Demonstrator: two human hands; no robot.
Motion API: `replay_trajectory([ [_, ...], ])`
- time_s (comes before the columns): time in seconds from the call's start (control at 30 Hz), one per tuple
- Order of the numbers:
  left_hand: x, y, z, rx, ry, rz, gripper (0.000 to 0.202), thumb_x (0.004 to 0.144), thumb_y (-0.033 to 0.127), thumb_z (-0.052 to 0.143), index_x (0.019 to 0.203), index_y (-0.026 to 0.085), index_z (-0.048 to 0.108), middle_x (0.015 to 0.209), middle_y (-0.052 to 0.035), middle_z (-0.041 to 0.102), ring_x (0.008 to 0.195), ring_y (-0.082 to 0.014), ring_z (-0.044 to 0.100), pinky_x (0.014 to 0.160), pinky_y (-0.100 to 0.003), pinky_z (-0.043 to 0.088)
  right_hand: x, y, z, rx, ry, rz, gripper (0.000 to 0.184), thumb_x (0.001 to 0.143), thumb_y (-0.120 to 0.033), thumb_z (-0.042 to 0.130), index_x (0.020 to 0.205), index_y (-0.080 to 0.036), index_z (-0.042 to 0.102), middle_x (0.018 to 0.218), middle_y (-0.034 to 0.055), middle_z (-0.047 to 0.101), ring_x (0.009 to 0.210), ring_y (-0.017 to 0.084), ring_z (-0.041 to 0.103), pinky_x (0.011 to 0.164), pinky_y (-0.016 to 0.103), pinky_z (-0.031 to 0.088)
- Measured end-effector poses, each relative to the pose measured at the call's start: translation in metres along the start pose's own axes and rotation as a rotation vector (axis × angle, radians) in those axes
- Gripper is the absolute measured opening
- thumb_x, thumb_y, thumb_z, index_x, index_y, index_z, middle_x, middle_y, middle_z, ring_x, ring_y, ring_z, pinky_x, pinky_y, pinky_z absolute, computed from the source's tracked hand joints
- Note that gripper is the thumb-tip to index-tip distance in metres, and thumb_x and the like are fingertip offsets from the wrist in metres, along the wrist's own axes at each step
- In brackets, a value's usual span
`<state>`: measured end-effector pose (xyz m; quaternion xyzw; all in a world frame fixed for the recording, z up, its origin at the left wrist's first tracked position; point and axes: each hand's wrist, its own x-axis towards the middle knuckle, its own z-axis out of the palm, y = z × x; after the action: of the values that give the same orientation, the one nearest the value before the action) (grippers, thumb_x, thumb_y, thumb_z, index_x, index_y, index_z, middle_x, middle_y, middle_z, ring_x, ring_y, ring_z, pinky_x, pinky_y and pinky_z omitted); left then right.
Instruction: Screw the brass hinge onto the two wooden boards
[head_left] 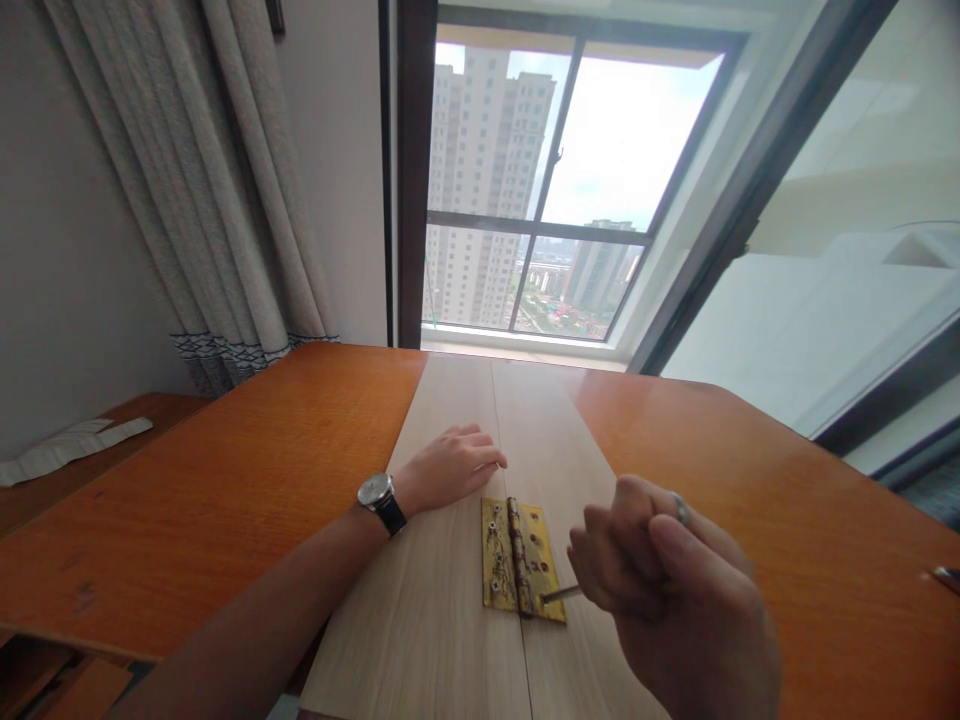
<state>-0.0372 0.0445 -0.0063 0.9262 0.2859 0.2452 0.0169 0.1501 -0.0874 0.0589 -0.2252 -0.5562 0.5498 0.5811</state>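
Right hand (675,575) clenched round metal shaft (565,593), tip at brass-coloured hinge (517,560), left hand (452,466) loosely curved, resting on pale boards (427,600)

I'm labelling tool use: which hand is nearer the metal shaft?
Right. The metal shaft juts from the closed right hand; the left hand rests on the pale board, farther off.
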Motion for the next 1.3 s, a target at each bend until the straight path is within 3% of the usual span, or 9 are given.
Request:
replay_trajectory([
  [0.33,0.0,0.0,0.0,-0.019,0.0,-0.008,0.02,0.102,0.016,0.05,0.1,0.018,0.07,0.099,-0.006,0.071,0.096,-0.0193,0.062,0.095,-0.035,0.048,0.003,0.005,0.015,-0.12,-0.028,0.071,0.044,0.094,-0.049,0.059,0.062,-0.021,0.048,0.053,-0.0066,0.026,0.048,0.01,0.025,0.044,0.024,0.016],
  [0.57,0.001,0.0,0.001,-0.053,0.007,-0.039,0.02,0.101,0.015,0.05,0.101,0.018,0.07,0.099,-0.0054,0.072,0.098,-0.0196,0.063,0.095,-0.034,0.049,0.01,0.005,-0.002,0.12,-0.401,0.165,0.046,0.096,-0.057,0.054,0.07,-0.02,0.045,0.051,-0.0089,0.028,0.045,0.006,0.02,0.044,0.022,0.017],
  [0.73,0.002,-0.001,0.001,-0.037,0.009,-0.039,0.02,0.102,0.016,0.049,0.102,0.018,0.069,0.096,-0.0046,0.071,0.094,-0.0194,0.063,0.092,-0.033,0.049,0.018,0.009,-0.005,0.254,-0.365,0.168,0.039,0.096,-0.06,0.055,0.085,-0.024,0.047,0.056,-0.0099,0.033,0.046,0.006,0.021,0.045,0.019,0.02],
  [0.9,0.003,-0.003,0.004,-0.035,-0.014,-0.04,0.019,0.101,0.016,0.051,0.099,0.017,0.069,0.094,-0.0048,0.07,0.092,-0.0188,0.062,0.09,-0.031,0.049,0.018,0.014,-0.002,0.076,-0.231,-0.003,0.037,0.091,-0.058,0.066,0.087,-0.021,0.062,0.089,-0.0019,0.055,0.048,0.003,0.045,0.049,0.023,0.031],
  [1.0,0.003,-0.004,0.004,-0.058,-0.024,-0.039,0.02,0.102,0.016,0.049,0.101,0.017,0.069,0.098,-0.0052,0.071,0.094,-0.0187,0.062,0.091,-0.032,0.049,0.017,0.01,-0.002,0.007,-0.173,0.012,0.029,0.093,-0.049,0.067,0.09,-0.021,0.068,0.087,0.0004,0.059,0.051,0.007,0.053,0.051,0.025,0.035],
  [1.07,0.003,-0.004,0.003,-0.077,-0.033,-0.042,0.022,0.102,0.017,0.047,0.104,0.018,0.069,0.1,-0.0054,0.071,0.097,-0.0187,0.062,0.095,-0.033,0.048,0.015,0.005,-0.001,0.02,-0.142,0.073,0.028,0.097,-0.045,0.062,0.085,-0.02,0.066,0.07,-0.002,0.054,0.05,0.008,0.047,0.05,0.024,0.033],
  [1.13,0.003,-0.003,0.003,-0.078,-0.045,-0.057,0.023,0.103,0.018,0.046,0.106,0.018,0.069,0.102,-0.0057,0.071,0.101,-0.0193,0.062,0.099,-0.034,0.047,0.015,0.0,0.0,0.092,-0.137,0.112,0.034,0.099,-0.042,0.059,0.073,-0.019,0.06,0.054,-0.0062,0.038,0.047,0.008,0.034,0.046,0.023,0.026],
  [1.2,0.002,-0.002,0.002,-0.06,-0.066,-0.078,0.023,0.103,0.021,0.047,0.11,0.019,0.069,0.107,-0.0062,0.071,0.108,-0.0207,0.061,0.103,-0.037,0.045,0.016,-0.005,0.002,0.154,-0.191,0.158,0.04,0.099,-0.04,0.056,0.065,-0.019,0.052,0.051,-0.0081,0.027,0.046,0.007,0.025,0.045,0.023,0.024],
  [1.3,0.002,0.0,0.001,-0.024,-0.115,-0.111,0.027,0.104,0.03,0.05,0.126,0.024,0.065,0.132,-0.0076,0.066,0.128,-0.0249,0.055,0.11,-0.045,0.041,0.02,-0.01,0.002,0.185,-0.322,0.254,0.046,0.098,-0.041,0.057,0.061,-0.02,0.041,0.05,-0.0075,0.028,0.046,0.006,0.026,0.045,0.023,0.024],
])
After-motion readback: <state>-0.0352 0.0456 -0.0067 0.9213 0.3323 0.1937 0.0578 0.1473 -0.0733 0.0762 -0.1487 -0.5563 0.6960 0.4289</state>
